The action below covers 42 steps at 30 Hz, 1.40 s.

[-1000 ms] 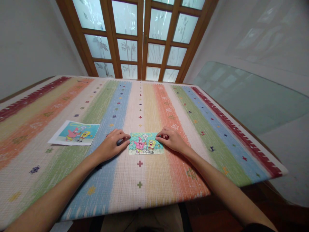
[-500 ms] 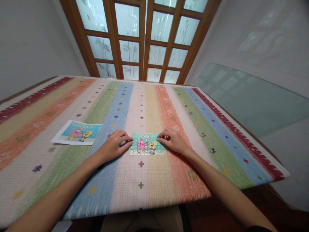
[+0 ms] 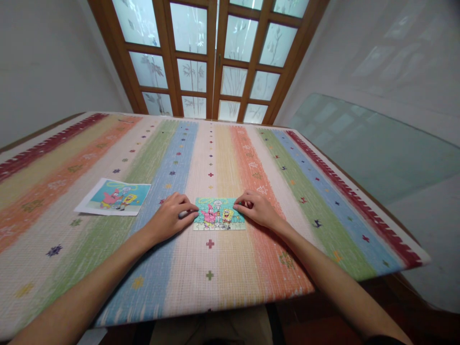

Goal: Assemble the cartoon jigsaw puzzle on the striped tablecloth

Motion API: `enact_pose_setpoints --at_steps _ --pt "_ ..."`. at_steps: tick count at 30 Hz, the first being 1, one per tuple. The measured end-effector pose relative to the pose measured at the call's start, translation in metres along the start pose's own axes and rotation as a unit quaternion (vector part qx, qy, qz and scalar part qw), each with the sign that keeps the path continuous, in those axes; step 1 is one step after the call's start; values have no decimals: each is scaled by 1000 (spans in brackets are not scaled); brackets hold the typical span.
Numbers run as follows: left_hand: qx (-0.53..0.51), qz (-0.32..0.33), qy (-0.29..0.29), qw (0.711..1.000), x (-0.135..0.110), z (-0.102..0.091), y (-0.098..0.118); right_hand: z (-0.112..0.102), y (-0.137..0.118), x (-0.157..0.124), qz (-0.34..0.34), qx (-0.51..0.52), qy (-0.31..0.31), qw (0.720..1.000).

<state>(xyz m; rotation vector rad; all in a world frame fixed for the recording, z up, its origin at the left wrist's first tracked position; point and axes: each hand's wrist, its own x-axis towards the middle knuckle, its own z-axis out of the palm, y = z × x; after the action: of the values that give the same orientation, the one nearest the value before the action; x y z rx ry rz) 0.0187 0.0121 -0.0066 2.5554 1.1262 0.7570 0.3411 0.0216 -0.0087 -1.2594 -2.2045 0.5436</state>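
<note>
A small cartoon jigsaw puzzle (image 3: 219,214) lies flat on the striped tablecloth (image 3: 223,268) near the table's front middle. My left hand (image 3: 168,218) rests at its left edge, fingers curled with the tips pressed against the puzzle's side. On the other side my right hand (image 3: 256,208) is curled too, its fingertips pinching the right edge. Both forearms stretch back toward me across the cloth.
A printed reference picture (image 3: 115,197) of the same cartoon lies to the left on the cloth. Wooden-framed frosted glass doors (image 3: 212,57) stand behind the table. A glass tabletop (image 3: 377,143) extends on the right past the cloth's red border.
The view has shifted slightly. Both hands stay at the puzzle's edges, with hardly any movement.
</note>
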Motion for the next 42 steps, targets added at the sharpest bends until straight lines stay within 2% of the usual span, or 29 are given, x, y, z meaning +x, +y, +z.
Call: enact_pose_setpoints --at_steps 9,14,22,31,37,42 --pt "-17 -20 23 999 -3 2 1 -3 -2 -1 -8 4 -11 1000" --pt "-16 -19 57 998 -4 -1 0 -10 2 -5 -45 -5 7 999" --pt "44 108 54 992 -7 2 -3 -21 1 -9 -118 -20 -46 992" --pt "113 156 2 981 -12 -5 -3 -20 8 -13 -160 -65 -66 983" --pt "129 189 42 973 -12 -4 0 -16 10 -14 -204 -53 -34 977" --pt "136 198 56 969 -12 -3 4 -16 6 -15 -209 -42 -32 977"
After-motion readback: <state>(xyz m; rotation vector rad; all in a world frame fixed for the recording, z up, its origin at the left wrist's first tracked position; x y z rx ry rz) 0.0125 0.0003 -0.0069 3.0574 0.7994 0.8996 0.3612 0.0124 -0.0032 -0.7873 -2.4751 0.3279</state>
